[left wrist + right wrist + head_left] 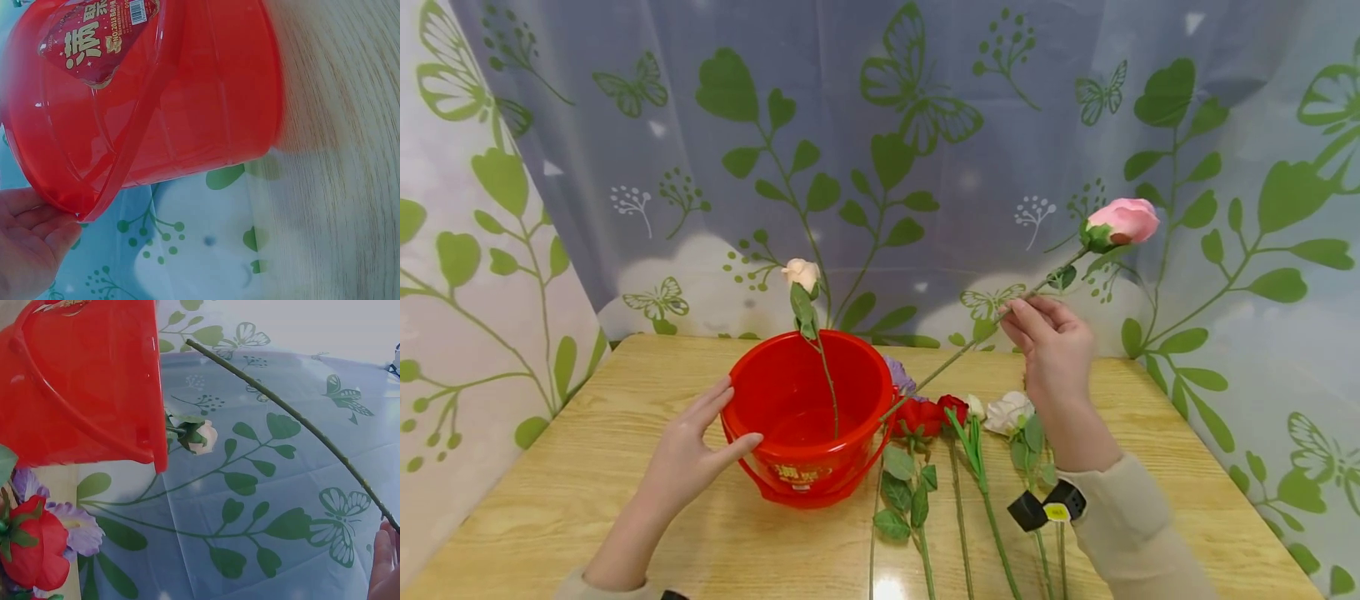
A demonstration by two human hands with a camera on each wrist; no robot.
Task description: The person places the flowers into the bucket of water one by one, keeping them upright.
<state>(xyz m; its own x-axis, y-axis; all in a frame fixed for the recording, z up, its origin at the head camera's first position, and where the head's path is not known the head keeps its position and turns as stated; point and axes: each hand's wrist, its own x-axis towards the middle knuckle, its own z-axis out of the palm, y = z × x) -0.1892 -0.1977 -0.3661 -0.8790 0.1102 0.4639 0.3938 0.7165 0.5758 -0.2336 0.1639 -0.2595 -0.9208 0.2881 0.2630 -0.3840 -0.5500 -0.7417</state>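
A red bucket (817,483) stands on the table, and my left hand (681,458) holds its rim at the left side, thumb toward the front. The left wrist view shows those fingers (28,209) at the rim beside the handle's end. Inside the bucket leans a single cream rose (802,273), its bloom above the rim. My right hand (1060,350) pinches the stem of a pink rose (1123,222) just below its leaf. That rose tilts with the bloom up to the right; its bare stem end (190,342) points toward the bucket, raised past the rim in the right wrist view.
Right of the bucket, several flowers lie on the wooden table (625,400): a large red rose (917,418), a smaller red one (953,408), a white flower (1009,412) and a purple flower (899,375). A patterned curtain (850,125) hangs behind.
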